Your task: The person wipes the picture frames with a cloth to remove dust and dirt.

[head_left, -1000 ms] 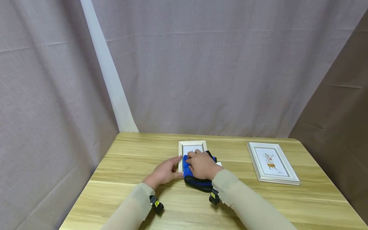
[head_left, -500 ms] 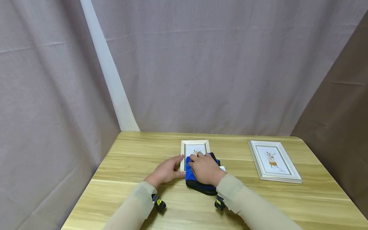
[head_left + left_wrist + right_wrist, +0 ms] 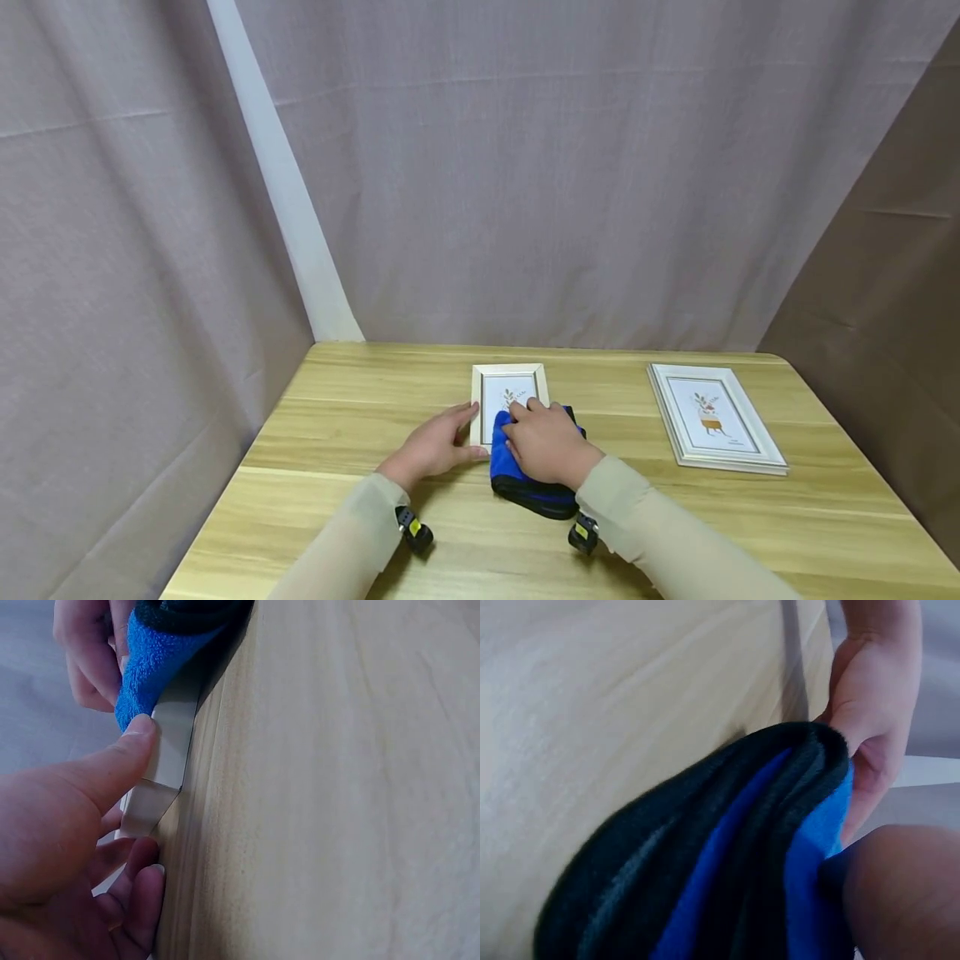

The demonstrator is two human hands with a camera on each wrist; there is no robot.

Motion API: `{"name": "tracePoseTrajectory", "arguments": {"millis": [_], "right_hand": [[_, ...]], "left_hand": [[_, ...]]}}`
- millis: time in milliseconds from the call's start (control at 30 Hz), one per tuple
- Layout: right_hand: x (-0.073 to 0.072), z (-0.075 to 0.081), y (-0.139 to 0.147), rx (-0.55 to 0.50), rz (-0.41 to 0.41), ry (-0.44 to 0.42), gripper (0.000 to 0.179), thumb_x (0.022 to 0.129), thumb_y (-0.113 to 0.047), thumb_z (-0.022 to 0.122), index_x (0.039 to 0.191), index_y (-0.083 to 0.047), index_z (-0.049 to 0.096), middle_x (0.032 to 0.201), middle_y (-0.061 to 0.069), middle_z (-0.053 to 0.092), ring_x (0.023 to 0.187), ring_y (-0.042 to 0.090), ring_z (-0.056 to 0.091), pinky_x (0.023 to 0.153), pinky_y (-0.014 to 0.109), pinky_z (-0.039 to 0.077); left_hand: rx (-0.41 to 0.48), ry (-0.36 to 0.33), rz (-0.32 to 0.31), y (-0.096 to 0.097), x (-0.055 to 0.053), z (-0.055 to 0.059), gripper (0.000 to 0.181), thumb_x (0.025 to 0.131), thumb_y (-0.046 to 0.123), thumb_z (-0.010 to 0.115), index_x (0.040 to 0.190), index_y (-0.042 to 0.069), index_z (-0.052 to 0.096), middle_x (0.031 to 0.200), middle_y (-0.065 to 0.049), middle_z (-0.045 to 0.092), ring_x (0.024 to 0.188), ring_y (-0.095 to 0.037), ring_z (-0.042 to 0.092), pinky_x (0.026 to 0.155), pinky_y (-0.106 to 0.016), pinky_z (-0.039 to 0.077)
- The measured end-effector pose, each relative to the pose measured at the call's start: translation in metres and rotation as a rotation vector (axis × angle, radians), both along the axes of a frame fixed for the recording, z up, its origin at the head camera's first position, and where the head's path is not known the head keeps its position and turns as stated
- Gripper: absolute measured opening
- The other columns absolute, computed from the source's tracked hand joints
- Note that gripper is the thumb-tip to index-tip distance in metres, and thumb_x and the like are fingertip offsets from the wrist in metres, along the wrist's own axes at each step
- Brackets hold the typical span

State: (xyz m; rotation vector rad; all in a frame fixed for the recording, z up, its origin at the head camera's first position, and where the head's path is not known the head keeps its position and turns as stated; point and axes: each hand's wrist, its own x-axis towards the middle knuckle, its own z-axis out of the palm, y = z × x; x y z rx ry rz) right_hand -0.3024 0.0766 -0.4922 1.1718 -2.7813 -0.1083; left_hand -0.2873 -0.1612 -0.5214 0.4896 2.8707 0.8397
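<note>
A small cream picture frame point(image 3: 480, 385) with a plant print lies face up at the middle of the table. My left hand point(image 3: 431, 448) holds its lower left corner; in the left wrist view the thumb point(image 3: 124, 757) lies against the near edge of the frame point(image 3: 174, 739), with fingers round the side. My right hand point(image 3: 551, 447) grips a folded blue cloth point(image 3: 504, 467) with black edging and presses it over the frame's lower right part, which is hidden. Several folds of the cloth point(image 3: 705, 855) show in the right wrist view.
To the right lies a larger white picture frame point(image 3: 667, 417) with a similar plant print, apparently stacked on another. The wooden table point(image 3: 360, 392) ends at grey curtains point(image 3: 487, 208) behind and to the left, with a brown cloth wall point(image 3: 885, 292) on the right.
My right hand has drawn the cloth down and to the right across the frame, baring more of the print. The left hand keeps its hold on the frame.
</note>
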Motion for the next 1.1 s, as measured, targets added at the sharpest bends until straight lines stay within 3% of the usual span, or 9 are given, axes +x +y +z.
{"name": "tracePoseTrajectory", "arguments": {"millis": [267,600,867,1100], "right_hand": [[0.003,-0.001,-0.007,0.085,-0.038,-0.011,0.044,0.114,-0.04,0.057,0.145,-0.015,0.074,0.147,0.009,0.065,0.126,0.033,0.061,0.099,0.062,0.058],[-0.008,-0.002,-0.012,0.126,-0.076,-0.016,0.049,0.116,-0.041,0.053,0.154,-0.013,0.066,0.157,0.011,0.058,0.136,0.034,0.056,0.104,0.06,0.055],[-0.025,-0.01,-0.018,0.108,-0.101,0.006,0.048,0.115,-0.036,0.057,0.154,-0.008,0.065,0.15,0.014,0.06,0.131,0.037,0.056,0.102,0.061,0.055],[-0.032,-0.007,-0.027,0.16,-0.147,0.021,0.047,0.118,-0.032,0.051,0.157,-0.009,0.062,0.149,0.013,0.059,0.132,0.033,0.056,0.102,0.056,0.056]], "left_hand": [[0.032,-0.016,-0.001,-0.002,0.002,-0.002,0.089,0.098,0.051,0.082,0.169,0.013,0.045,0.172,-0.011,0.044,0.154,-0.036,0.047,0.125,-0.053,0.04],[0.045,0.005,-0.013,-0.001,0.002,-0.003,0.087,0.098,0.046,0.084,0.168,0.009,0.046,0.169,-0.012,0.047,0.152,-0.036,0.05,0.123,-0.052,0.043],[0.048,-0.007,-0.011,-0.001,0.002,-0.001,0.087,0.098,0.046,0.085,0.168,0.011,0.046,0.169,-0.011,0.048,0.146,-0.034,0.056,0.121,-0.051,0.046],[0.032,0.007,-0.022,-0.004,-0.001,-0.002,0.089,0.098,0.051,0.082,0.17,0.014,0.044,0.171,-0.009,0.046,0.151,-0.035,0.051,0.123,-0.053,0.042]]}}
